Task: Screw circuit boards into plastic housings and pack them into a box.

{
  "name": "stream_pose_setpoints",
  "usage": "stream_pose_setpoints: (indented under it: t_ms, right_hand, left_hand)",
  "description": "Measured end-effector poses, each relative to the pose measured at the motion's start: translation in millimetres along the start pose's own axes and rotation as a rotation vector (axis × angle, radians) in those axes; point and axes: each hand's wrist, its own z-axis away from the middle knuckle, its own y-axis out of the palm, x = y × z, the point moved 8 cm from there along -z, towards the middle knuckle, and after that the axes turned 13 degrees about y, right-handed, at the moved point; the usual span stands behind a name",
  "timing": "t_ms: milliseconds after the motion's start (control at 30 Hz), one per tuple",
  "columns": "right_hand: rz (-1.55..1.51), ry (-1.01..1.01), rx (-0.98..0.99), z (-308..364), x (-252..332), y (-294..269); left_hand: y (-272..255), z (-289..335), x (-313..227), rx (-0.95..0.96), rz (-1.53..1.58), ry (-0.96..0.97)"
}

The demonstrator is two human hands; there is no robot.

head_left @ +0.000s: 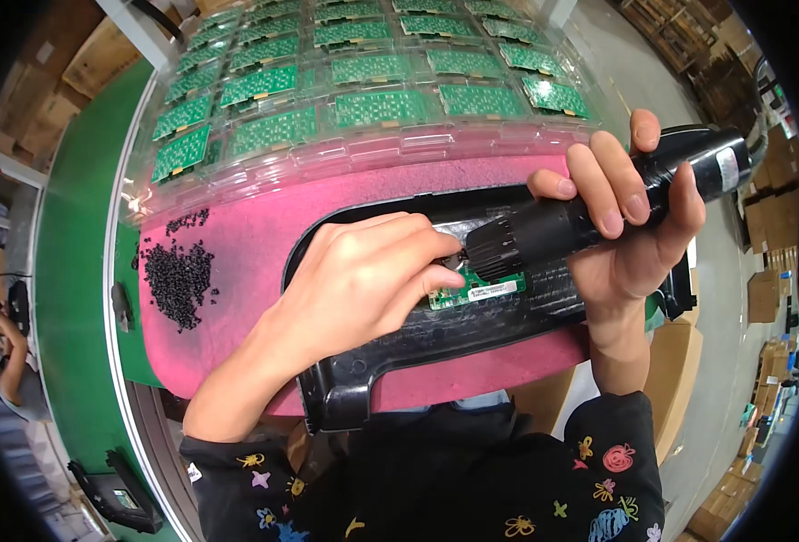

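Note:
My right hand (630,212) is wrapped around a black electric screwdriver (544,237), which lies nearly level with its ribbed front end pointing left. Just at that end, my left hand (363,271) pinches thumb and fingers together; a small dark piece shows at the fingertips, too hidden to name. Both hands are over a long black plastic housing (399,348) resting on a pink mat. Inside the housing, a green circuit board (454,298) with a white label is partly covered by my left fingers and the screwdriver.
Small black screws (178,280) lie heaped on the pink mat (255,212) at the left. Behind, a clear plastic tray (318,149) holds several green circuit boards. Another black housing (119,497) sits at lower left. A person's arm (6,343) shows at the far left; cardboard boxes (775,217) stand at right.

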Motion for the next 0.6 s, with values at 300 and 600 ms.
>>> stream_pose_setpoints:
  t_ms: [300,600]
  right_hand:
    - [0.459,0.055,-0.136,12,3,10]
    - [0.237,-0.163,0.008,22,28,26]
  left_hand:
    - [-6,-2,-13,0.126,-0.461,0.077]
    - [5,0,3,0.050,-0.002,-0.065]
